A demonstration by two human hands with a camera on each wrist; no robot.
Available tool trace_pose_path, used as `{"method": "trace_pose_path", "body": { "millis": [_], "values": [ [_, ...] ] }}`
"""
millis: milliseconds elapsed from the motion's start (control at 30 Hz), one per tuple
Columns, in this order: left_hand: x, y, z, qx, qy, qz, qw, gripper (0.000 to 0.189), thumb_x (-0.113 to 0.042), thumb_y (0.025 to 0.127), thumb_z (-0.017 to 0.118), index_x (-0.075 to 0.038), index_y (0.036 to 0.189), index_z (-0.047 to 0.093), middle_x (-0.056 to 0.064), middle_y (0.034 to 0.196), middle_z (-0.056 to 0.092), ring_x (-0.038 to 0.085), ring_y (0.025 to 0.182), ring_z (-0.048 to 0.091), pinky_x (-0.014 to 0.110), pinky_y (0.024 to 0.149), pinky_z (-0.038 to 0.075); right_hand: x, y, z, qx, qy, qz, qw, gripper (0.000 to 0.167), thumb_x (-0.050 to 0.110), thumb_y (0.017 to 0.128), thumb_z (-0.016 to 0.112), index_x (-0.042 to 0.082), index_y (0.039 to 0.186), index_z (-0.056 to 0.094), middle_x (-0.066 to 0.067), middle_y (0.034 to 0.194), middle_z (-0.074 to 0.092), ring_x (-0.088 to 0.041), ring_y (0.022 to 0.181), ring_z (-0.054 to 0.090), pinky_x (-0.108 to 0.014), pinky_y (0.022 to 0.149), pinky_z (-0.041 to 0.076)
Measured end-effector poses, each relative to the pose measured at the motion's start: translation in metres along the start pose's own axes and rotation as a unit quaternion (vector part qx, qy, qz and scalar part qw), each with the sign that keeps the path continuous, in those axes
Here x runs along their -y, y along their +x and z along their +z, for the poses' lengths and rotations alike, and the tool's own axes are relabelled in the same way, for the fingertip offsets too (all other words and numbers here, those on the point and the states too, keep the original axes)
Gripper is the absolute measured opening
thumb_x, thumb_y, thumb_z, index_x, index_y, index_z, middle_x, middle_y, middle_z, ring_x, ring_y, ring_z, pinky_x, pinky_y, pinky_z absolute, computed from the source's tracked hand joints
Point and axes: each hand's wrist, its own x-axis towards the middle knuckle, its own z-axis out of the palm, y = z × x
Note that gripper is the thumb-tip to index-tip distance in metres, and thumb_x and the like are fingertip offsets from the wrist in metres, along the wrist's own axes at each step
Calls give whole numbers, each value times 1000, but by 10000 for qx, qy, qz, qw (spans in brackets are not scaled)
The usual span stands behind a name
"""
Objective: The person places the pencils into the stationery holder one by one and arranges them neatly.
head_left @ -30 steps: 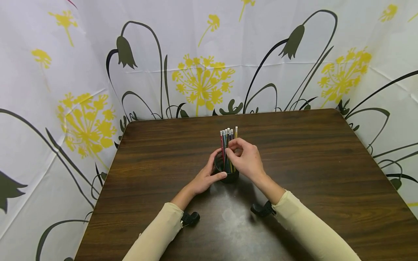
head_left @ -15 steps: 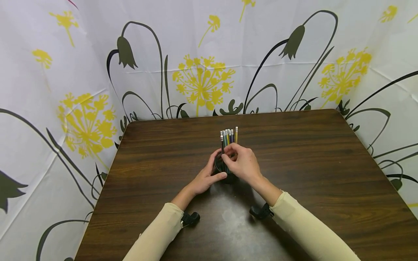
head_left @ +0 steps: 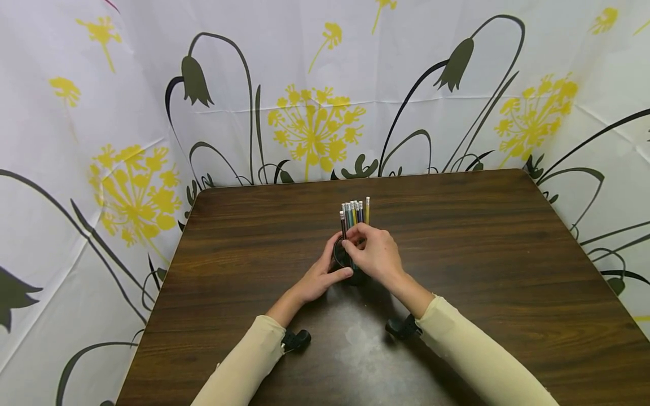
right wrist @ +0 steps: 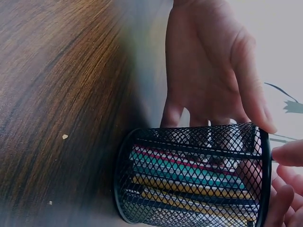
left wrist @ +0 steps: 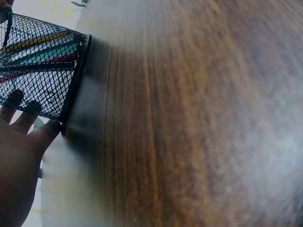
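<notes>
A black mesh pencil cup [right wrist: 266,189] stands on the table with several pencils [head_left: 354,210] in it, eraser ends up. My left hand [head_left: 319,277] holds the cup from the left; its thumb lies at the rim and its fingers reach round the far side. Between the thumb and fingertips of my right hand [head_left: 378,251] is a black pencil [head_left: 343,223], pinched above the cup's left part. Its white eraser end sits a little lower than the others. In the right wrist view, teal, yellow and red pencils show through the mesh, and the right fingertips [right wrist: 286,156] are at the rim.
The dark wood-grain table [head_left: 254,225] extends to both sides of the cup. Behind it hangs a white curtain [head_left: 406,34] printed with flowers. Tiny pale specks [right wrist: 65,136] lie on the tabletop. A black device [head_left: 403,327] sits at each wrist.
My right hand has moved slightly down and left, bringing the black pencil to the left side of the bunch. The left hand and the cup have stayed in place.
</notes>
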Motion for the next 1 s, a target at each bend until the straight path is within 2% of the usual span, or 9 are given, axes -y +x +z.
{"method": "trace_pose_path", "body": {
  "millis": [233, 367, 500, 633, 800, 1000],
  "values": [
    [-1, 2, 0, 66, -41, 15, 10000, 82, -7, 99, 57, -26, 157, 3, 13, 158, 22, 33, 140, 31, 53, 111, 28, 2, 2, 3, -161, -322, 218, 9991, 8, 25, 86, 75, 19, 90, 71, 10, 78, 69, -5, 65, 64, -36, 59, 50],
    [-16, -1, 0, 157, -68, 44, 9998, 80, -3, 99, 55, -16, 157, 2, 18, 158, 20, 36, 141, 28, 55, 111, 27, 4, 2, 4, -252, -477, 234, 9983, 8, 26, 86, 75, 20, 90, 72, 11, 76, 68, -5, 64, 62, -36, 57, 49],
    [-31, -5, -1, 197, -82, 93, 9997, 79, -3, 98, 56, -11, 157, 4, 21, 157, 20, 38, 140, 29, 57, 109, 28, 4, 3, 5, -413, -634, 210, 9969, 9, 26, 86, 75, 19, 90, 73, 11, 73, 67, -6, 61, 60, -36, 54, 48],
    [-35, -6, -1, 169, -65, 61, 9998, 79, -4, 98, 57, -11, 157, 5, 20, 158, 20, 37, 141, 28, 56, 110, 28, 3, 4, 8, -554, -744, 199, 9955, 9, 26, 85, 75, 18, 89, 74, 12, 70, 66, -8, 59, 59, -37, 53, 46],
    [-33, -6, 0, 141, -61, -48, 9999, 79, -4, 98, 56, -12, 157, 4, 18, 159, 19, 36, 141, 28, 54, 110, 28, 4, 6, 10, -676, -860, 210, 9938, 8, 26, 84, 75, 19, 88, 75, 13, 67, 65, -10, 59, 60, -36, 51, 46],
    [-33, -5, 0, 145, -22, -28, 9999, 80, -5, 98, 57, -11, 157, 4, 18, 159, 19, 35, 141, 27, 53, 111, 28, 4, 8, 11, -801, -959, 221, 9919, 8, 27, 83, 77, 19, 84, 76, 14, 64, 64, -9, 55, 58, -33, 48, 44]
  ]
}}
